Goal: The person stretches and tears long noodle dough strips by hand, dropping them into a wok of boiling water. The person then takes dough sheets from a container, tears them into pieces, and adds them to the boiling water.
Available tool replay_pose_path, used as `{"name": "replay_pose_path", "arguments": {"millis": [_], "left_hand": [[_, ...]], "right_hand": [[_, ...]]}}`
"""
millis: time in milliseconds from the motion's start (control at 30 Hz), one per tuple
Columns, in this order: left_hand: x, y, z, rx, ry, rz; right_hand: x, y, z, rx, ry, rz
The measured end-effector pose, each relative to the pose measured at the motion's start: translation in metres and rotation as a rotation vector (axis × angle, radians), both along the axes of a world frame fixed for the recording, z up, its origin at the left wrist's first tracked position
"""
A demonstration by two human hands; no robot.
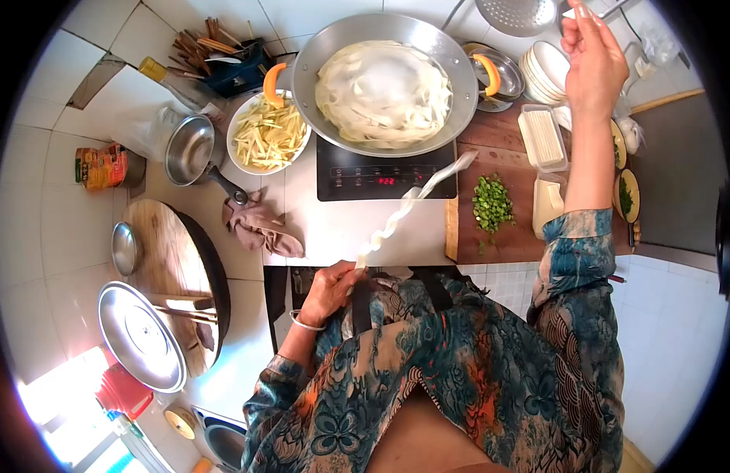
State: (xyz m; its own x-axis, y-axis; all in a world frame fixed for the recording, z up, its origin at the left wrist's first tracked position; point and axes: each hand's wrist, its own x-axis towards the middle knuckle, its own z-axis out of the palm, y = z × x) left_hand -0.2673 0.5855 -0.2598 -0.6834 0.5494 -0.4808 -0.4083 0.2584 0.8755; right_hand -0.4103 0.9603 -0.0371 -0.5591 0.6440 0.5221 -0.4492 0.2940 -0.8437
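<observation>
My left hand (pixel 329 292), a bracelet on its wrist, is closed round one end of a long, pale, twisted strip (pixel 392 221). I cannot tell its kind. The strip slants up and right, its far end in front of the induction cooker (pixel 387 173). My right hand (pixel 593 59) is raised at the upper right, fingers closed at the handle of a perforated skimmer (pixel 516 14); the grip is partly hidden. On the cooker stands a wide metal pot (pixel 303 79) with orange handle grips, holding pale, broad noodle-like strips (pixel 384 130) in cloudy liquid.
Left of the pot are a bowl of cut yellowish strips (pixel 270 138), a small saucepan (pixel 190 150) and a cloth (pixel 261 225). Chopped greens (pixel 492 203) and two plastic tubs (pixel 543 138) lie on a wooden board (pixel 499 244). White bowls (pixel 548 71) are stacked behind.
</observation>
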Motion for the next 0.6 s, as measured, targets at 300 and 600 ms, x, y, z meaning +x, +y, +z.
{"name": "replay_pose_path", "arguments": {"millis": [300,600], "left_hand": [[-0.03,0.021,0.059,0.168,-0.136,0.142],[-0.092,0.037,0.122,0.179,0.16,0.099]], "right_hand": [[-0.059,-0.035,-0.099,0.427,-0.586,0.734],[-0.036,-0.07,-0.1,0.316,-0.751,0.844]]}}
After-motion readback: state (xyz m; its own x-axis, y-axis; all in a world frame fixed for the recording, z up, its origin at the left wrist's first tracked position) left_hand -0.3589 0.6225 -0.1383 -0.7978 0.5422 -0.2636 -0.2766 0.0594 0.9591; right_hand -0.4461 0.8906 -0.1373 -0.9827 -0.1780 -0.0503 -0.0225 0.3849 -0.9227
